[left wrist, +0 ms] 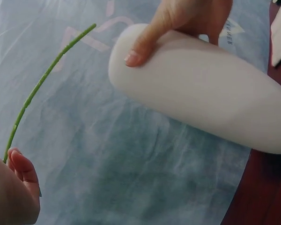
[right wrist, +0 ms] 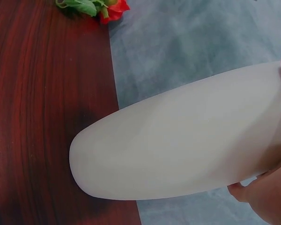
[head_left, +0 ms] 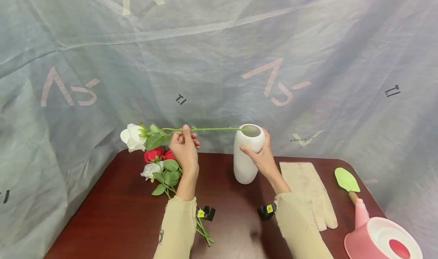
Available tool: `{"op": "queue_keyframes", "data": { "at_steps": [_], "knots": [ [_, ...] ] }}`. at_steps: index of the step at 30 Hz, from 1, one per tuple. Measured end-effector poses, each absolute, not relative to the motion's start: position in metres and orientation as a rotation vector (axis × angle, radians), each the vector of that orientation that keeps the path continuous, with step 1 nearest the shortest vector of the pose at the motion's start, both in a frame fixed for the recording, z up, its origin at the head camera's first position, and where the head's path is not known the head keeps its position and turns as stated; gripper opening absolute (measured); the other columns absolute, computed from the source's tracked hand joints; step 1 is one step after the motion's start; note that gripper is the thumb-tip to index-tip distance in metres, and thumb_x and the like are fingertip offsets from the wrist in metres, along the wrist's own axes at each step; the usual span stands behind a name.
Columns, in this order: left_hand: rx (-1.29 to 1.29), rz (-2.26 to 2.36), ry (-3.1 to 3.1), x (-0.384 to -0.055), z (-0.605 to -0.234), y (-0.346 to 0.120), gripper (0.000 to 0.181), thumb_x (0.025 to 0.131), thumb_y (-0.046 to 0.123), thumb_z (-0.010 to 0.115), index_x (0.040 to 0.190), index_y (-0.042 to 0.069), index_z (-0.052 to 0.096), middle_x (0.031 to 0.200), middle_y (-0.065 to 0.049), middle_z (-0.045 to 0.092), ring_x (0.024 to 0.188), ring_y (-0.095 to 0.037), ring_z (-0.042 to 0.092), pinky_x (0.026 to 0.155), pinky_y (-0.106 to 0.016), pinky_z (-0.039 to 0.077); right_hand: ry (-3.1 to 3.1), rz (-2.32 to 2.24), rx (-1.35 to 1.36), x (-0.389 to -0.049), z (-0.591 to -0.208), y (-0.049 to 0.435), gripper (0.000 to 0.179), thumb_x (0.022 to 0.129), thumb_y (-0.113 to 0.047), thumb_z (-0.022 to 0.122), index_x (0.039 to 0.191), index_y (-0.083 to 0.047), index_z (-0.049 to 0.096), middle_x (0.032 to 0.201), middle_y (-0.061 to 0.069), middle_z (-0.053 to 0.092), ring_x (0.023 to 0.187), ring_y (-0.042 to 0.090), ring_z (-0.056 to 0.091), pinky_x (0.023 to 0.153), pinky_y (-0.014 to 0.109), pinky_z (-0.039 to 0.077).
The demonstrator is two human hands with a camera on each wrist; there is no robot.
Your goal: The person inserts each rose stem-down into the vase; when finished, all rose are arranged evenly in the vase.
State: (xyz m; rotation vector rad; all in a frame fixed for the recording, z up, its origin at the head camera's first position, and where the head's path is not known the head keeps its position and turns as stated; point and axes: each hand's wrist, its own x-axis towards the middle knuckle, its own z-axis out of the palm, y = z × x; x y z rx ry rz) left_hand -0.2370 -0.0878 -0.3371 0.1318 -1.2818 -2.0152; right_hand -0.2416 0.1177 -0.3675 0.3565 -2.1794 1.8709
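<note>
Nearest the wearer, on the tabletop [head_left: 106,213], cut stem ends [head_left: 204,232] from a bunch of roses [head_left: 167,175] emerge past the left sleeve [head_left: 178,228]. Beyond, the right hand [head_left: 262,159] grips a white vase [head_left: 243,160], thumb across its front. The vase is near upright, mouth up; contact between its base and the tabletop cannot be confirmed.

To the vase's left, the left hand [head_left: 185,150] is raised, fingers and thumb pinching the green stem [head_left: 217,129] of a white rose [head_left: 132,138] close to its leaves. Stem axis: crosswise, bloom left, bare end right, roughly square to the vase's axis.

Finding: the head view has the bare end overlapping the vase mouth [head_left: 251,134]; the left wrist view shows a gap between them. The end is judged outside the mouth. The right hand is nearer that mouth.

Farthest: grey cloth [head_left: 205,69].
</note>
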Motion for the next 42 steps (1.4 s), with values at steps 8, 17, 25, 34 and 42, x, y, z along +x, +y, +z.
{"op": "queue_keyframes", "data": {
  "at_steps": [8,17,25,34,42],
  "knots": [
    [0.14,-1.893,-1.406,-0.243,-0.334,-0.091,0.027,0.094,0.03,0.056,0.08,0.007,0.052,0.061,-0.001,0.056,0.044,-0.01,0.047,0.043,-0.02,0.041,-2.147,1.849,0.385,-0.241,-0.366,0.113,0.087,0.08,-0.007,0.073,0.144,-0.002,0.013,0.133,0.021,0.035,0.112,0.033,0.044,0.092,0.047,0.039],
    [0.122,-1.689,-1.62,-0.245,-0.333,-0.087,0.026,0.093,0.026,0.058,0.077,0.005,0.055,0.056,-0.007,0.057,0.043,-0.012,0.041,0.043,-0.023,0.032,-2.136,1.866,0.377,-0.239,-0.367,0.109,0.087,0.079,-0.006,0.073,0.143,-0.001,0.015,0.133,0.021,0.036,0.111,0.032,0.045,0.092,0.045,0.039],
    [0.038,-1.622,-1.697,-0.25,-0.332,-0.073,0.028,0.092,0.025,0.06,0.075,0.003,0.057,0.056,-0.015,0.058,0.046,-0.015,0.045,0.047,-0.023,0.035,-2.139,1.847,0.371,-0.241,-0.367,0.112,0.087,0.08,-0.007,0.073,0.143,-0.002,0.014,0.133,0.022,0.035,0.111,0.033,0.044,0.092,0.046,0.038],
    [-0.01,-1.518,-1.778,-0.25,-0.333,-0.061,0.025,0.092,0.026,0.061,0.085,0.002,0.063,0.054,-0.003,0.058,0.047,-0.017,0.051,0.054,-0.028,0.043,-2.131,1.844,0.356,-0.241,-0.368,0.111,0.087,0.079,-0.006,0.073,0.143,-0.001,0.015,0.133,0.021,0.036,0.112,0.032,0.044,0.093,0.045,0.038],
    [-0.053,-1.486,-1.775,-0.25,-0.331,-0.054,0.024,0.092,0.026,0.06,0.084,0.003,0.062,0.054,-0.002,0.058,0.047,-0.015,0.051,0.053,-0.029,0.043,-2.124,1.851,0.367,-0.242,-0.368,0.111,0.087,0.079,-0.005,0.073,0.143,-0.001,0.014,0.132,0.021,0.036,0.111,0.032,0.045,0.092,0.045,0.04]
  ]
}}
